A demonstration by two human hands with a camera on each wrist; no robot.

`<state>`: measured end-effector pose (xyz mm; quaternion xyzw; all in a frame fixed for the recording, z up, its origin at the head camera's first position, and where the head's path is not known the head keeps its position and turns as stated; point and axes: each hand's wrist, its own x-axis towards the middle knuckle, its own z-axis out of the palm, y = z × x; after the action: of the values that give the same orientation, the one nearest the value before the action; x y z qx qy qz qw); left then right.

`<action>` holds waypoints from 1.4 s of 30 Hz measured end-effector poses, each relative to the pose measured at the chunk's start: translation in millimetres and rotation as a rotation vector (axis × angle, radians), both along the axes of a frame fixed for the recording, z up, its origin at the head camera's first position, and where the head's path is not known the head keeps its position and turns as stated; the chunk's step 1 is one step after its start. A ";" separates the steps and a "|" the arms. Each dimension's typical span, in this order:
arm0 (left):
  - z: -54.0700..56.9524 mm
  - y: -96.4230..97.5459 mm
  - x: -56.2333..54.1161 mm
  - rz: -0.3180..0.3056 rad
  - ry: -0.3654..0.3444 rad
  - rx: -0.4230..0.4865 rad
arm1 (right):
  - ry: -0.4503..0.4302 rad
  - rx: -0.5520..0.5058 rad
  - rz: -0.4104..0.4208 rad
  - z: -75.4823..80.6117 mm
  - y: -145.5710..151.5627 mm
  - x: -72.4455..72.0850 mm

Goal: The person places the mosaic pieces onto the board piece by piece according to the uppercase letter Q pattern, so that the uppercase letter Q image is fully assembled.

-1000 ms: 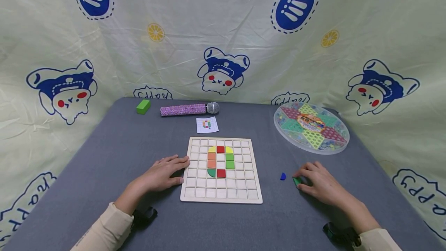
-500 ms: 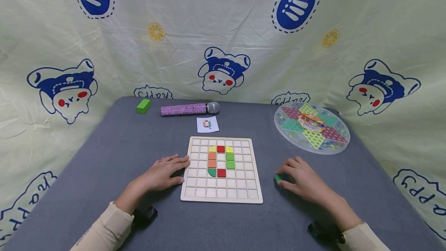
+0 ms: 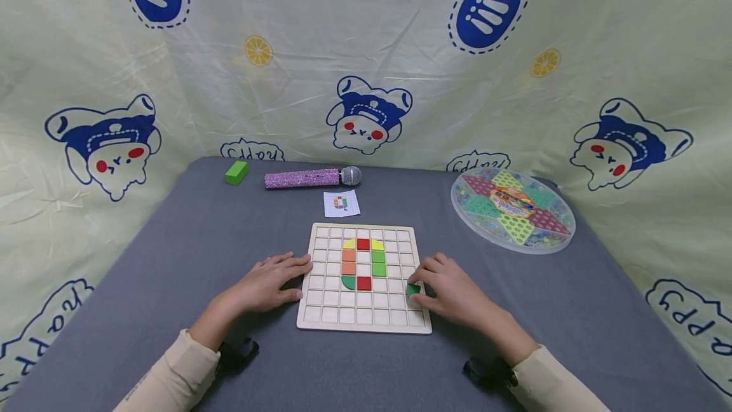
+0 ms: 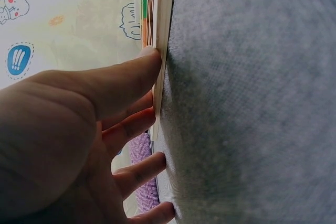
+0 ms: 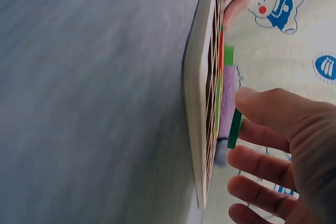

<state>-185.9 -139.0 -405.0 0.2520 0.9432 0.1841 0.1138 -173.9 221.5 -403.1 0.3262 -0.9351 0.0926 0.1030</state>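
My right hand [image 3: 452,288] pinches a dark green tile [image 3: 413,290] between thumb and forefinger, over the right edge of the wooden grid board [image 3: 394,334]. In the right wrist view the green tile [image 5: 235,128] is held on edge, apart from the board, with the other fingers loosely spread. My left hand [image 3: 263,285] rests at the board's left side with its fingers extended. In the left wrist view the thumb of the left hand [image 4: 79,124] touches the board's rim [image 4: 164,35]. Red, orange, yellow and green tiles form a ring with a gap at its lower right corner.
A small card [image 3: 342,203] with a coloured pattern lies behind the board. Farther back are a purple glittery microphone [image 3: 303,178] and a green block [image 3: 236,173]. A round Chinese checkers set [image 3: 513,208] sits at the back right.
My right hand has moved left with the green tile, from the bare cloth to the board's right edge. The small blue piece seen earlier no longer shows. The left hand stays put.
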 end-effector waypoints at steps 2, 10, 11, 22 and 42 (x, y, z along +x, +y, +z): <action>0.3 0.2 -0.2 -0.002 -0.001 0.001 | 0.006 0.006 0.003 -0.4 -7.6 -1.7; -0.8 0.0 -1.7 -0.004 -0.002 0.000 | 0.032 0.031 0.005 -0.9 -32.4 -10.1; -1.0 -0.1 -1.7 -0.005 -0.001 0.000 | 0.033 0.038 0.005 -1.2 -34.8 -11.3; -0.7 -0.7 -0.3 -0.005 0.009 0.009 | 0.092 0.032 0.063 -5.2 -51.6 -21.2; -0.2 -0.6 -0.1 -0.011 0.016 0.012 | 0.063 0.042 0.050 -8.2 -55.0 -24.0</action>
<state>-186.0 -139.6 -405.2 0.2596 0.9415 0.1870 0.1057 -197.9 166.5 -411.3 0.3544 -0.9247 0.0650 0.1232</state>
